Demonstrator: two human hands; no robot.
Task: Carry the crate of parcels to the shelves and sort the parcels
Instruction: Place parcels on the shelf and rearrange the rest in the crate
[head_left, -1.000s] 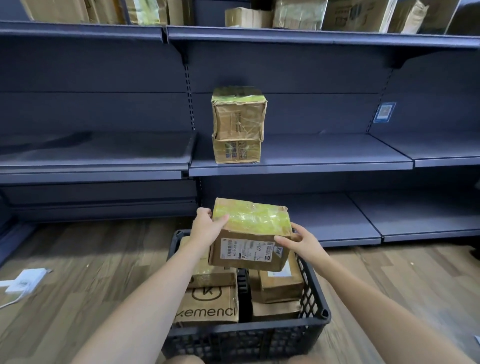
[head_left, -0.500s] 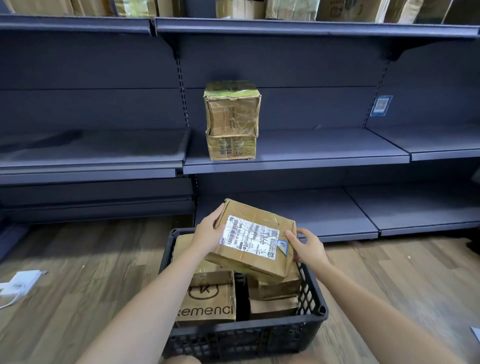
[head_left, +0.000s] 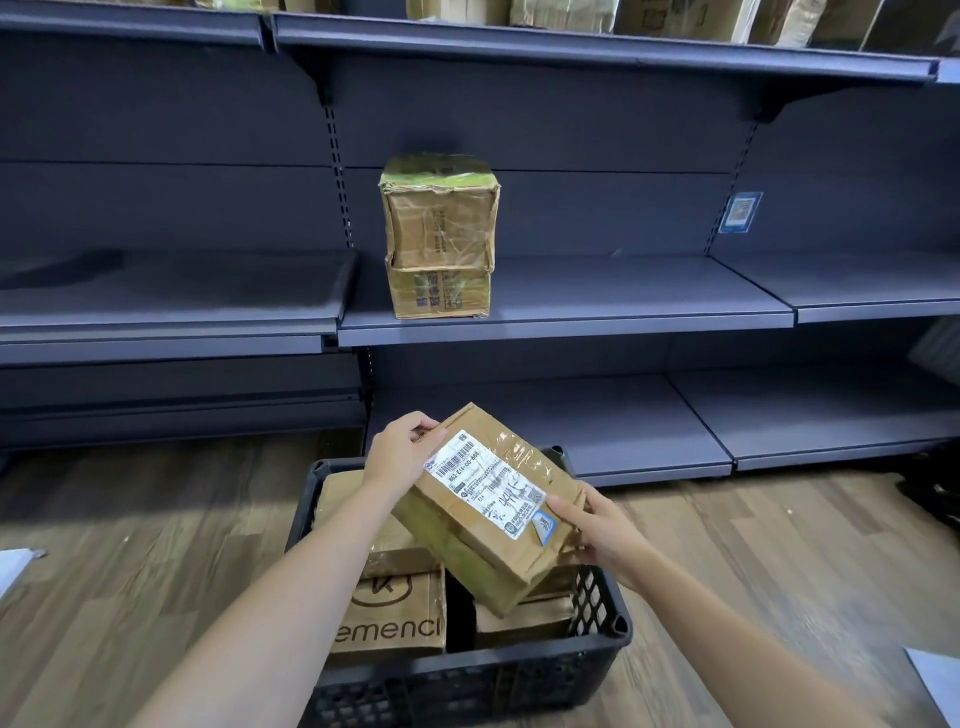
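Both hands hold 1 parcel (head_left: 485, 506) tilted above the crate (head_left: 467, 680): left hand (head_left: 397, 452) grips its far-left corner, right hand (head_left: 597, 530) its near-right end, label up. Crate sits on wood floor (head_left: 130, 545) w/ more boxes inside. 2 stacked boxes (head_left: 439, 234) at mid shelf (head_left: 623, 291) left-front edge. Dark grey shelving fills the wall; sticker (head_left: 737, 212) on back panel.

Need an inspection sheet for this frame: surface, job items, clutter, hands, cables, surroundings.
Surface: wood-look plank floor.
Job's things: brown taped cardboard parcel with white label, tilted above black plastic lattice crate holding more parcels; two stacked taped boxes on middle grey metal shelf.
Clutter: white sheets at floor edges.
Hands: left hand and right hand both grip the parcel.
Cables: nothing seen.
Surroundings: cartons on top shelf; blue tag.
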